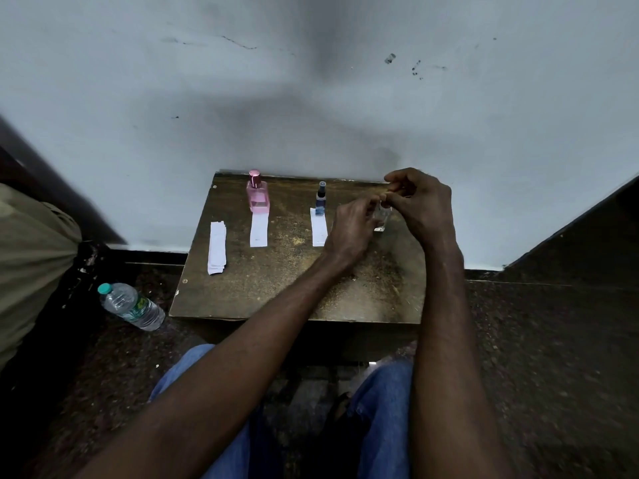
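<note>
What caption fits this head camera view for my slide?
Left hand and right hand hold a clear bottle at a wooden table; pink bottle and blue bottle stand by paper strips.

The light is dim and cool, coming from behind the camera. A broad soft shadow spreads over the wall above the table, whose worn top gives a dull sheen. Floor and lower corners sink near black. Wide-angle bending slants the side edges, and the left edge smears. The left hand and right hand look slightly soft — the clear bottle between them barely reads.
</note>
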